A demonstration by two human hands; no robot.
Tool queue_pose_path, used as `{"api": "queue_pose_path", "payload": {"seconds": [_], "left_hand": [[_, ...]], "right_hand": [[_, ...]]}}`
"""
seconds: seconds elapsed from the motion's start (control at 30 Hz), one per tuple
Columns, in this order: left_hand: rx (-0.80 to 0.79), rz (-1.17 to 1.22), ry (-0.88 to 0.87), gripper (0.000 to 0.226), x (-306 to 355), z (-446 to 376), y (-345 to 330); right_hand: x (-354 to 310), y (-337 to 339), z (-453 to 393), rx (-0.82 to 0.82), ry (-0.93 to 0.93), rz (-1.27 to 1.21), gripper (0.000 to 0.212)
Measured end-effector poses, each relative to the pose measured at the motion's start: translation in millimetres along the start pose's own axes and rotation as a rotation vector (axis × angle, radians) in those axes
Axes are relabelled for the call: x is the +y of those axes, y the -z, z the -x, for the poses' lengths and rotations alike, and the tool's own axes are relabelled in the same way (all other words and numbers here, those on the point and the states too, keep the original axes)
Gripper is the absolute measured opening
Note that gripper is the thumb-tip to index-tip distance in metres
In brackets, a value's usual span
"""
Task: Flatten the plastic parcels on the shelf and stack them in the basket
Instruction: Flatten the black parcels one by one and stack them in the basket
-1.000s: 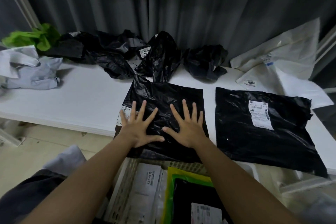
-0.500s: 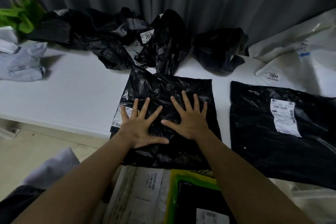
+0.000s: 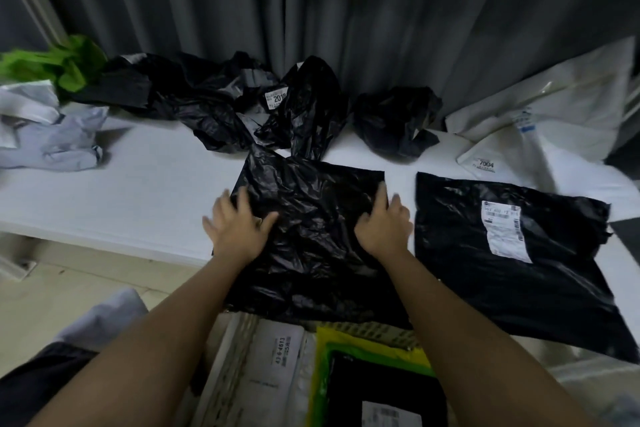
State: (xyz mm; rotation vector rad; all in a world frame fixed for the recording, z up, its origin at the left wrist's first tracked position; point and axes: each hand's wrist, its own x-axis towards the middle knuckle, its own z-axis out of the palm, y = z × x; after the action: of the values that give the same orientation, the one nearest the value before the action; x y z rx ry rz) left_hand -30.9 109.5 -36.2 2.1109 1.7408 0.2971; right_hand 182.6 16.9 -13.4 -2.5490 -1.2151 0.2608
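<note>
Smoothing the black parcel (image 3: 311, 236)

Left hand (image 3: 235, 229) and right hand (image 3: 384, 225) press flat-fingered on its opposite side edges; the basket (image 3: 239, 333) sits just below its near edge.

White shelf (image 3: 138, 198) — flattened black parcels (image 3: 512, 253), crumpled black bags (image 3: 207, 104), grey, green and white mailers (image 3: 571, 114) lie on it

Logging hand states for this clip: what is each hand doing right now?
Left hand: open, fingers spread, pressing the black parcel.
Right hand: open, flat on the same parcel.
</note>
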Motion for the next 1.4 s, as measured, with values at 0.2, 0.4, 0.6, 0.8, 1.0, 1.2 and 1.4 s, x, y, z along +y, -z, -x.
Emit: {"api": "queue_pose_path", "payload": {"seconds": [0.2, 0.4, 0.6, 0.8, 1.0, 1.2, 1.4], "left_hand": [[0.014, 0.153, 0.234, 0.052, 4, 16, 22], [0.115, 0.42, 0.077, 0.035, 16, 35, 57], [0.104, 0.633, -0.014, 0.026, 73, 51, 75], [-0.106, 0.745, -0.041, 0.027, 160, 62, 32], [-0.415, 0.756, -0.071, 0.034, 240, 67, -37], [-0.606, 0.704, -0.092, 0.037, 262, 65, -95], [-0.405, 0.426, -0.188, 0.039, 238, 62, -81]], "right_hand": [[9, 20, 23, -0.135, -0.217, -0.32, 0.071], [19, 50, 48, -0.002, -0.044, -0.746, 0.047], [78, 113, 58, 0.247, -0.224, -0.801, 0.042], [165, 157, 55, 0.38, -0.377, -0.703, 0.028], [264, 179, 40, 0.307, -0.48, -0.607, 0.024], [316, 143, 39, 0.069, -0.453, -0.405, 0.017], [287, 124, 49, 0.049, -0.273, -0.083, 0.028]]}}
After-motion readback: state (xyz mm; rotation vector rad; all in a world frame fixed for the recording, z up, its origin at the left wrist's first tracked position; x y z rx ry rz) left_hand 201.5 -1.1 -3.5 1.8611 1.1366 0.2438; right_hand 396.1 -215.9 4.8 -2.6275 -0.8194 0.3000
